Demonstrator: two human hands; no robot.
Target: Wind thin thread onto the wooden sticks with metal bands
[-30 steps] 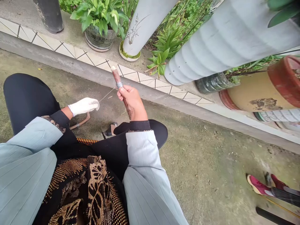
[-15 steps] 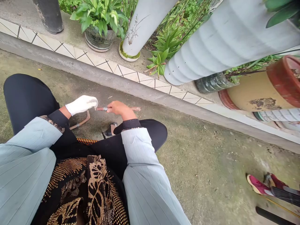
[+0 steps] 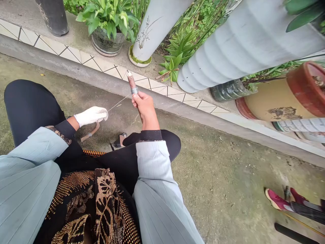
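Note:
My right hand (image 3: 144,106) is closed round a reddish-brown stick (image 3: 132,83) with a band of thin wire wound on it, held upright in front of my knee. A fine thread or wire (image 3: 117,103) runs from the band down-left to my left hand (image 3: 91,115). That hand wears a white glove, and its fingers are pinched together on the thread's end. Both hands hover above the concrete ground between my black-clad knees.
A curved brown handle (image 3: 90,133) and a sandal (image 3: 119,141) lie on the ground below the hands. Beyond a concrete kerb (image 3: 177,105) stand potted plants (image 3: 109,20), tall grey vases and a tan pot (image 3: 281,98). Another person's red shoe (image 3: 275,200) is at lower right.
My right hand swung the stick down level next to the gloved hand, then raised it upright again, a little higher and further right. The thread is drawn out again. My left hand hardly moved.

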